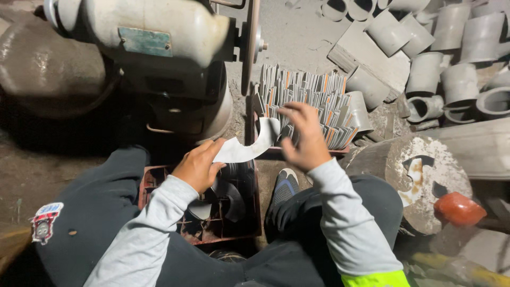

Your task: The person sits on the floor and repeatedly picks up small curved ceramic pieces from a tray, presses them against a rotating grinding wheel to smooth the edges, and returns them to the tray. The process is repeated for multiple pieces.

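Step in hand, as judged: presenting a piece at the grinder.

- Left hand (198,166): grasping the pale curved sheet-metal cut-out (246,148), centre, just beside the upright grinding disc (249,48).
- Right hand (302,137): released, blurred, over the far red crate (311,150) of upright cut pieces.
- Near dark-red crate (249,232): curved dark pieces.

The right hand (304,139) is motion-blurred and hides some upright cards (311,98); the left hand (199,166) covers the crate's (249,228) corner.

Pale grey curved sheet piece (245,149), dull red crate (212,234). Grey-and-orange striped stack of sheets (313,98). Cream grinder motor (159,26), neon yellow cuff (374,279).
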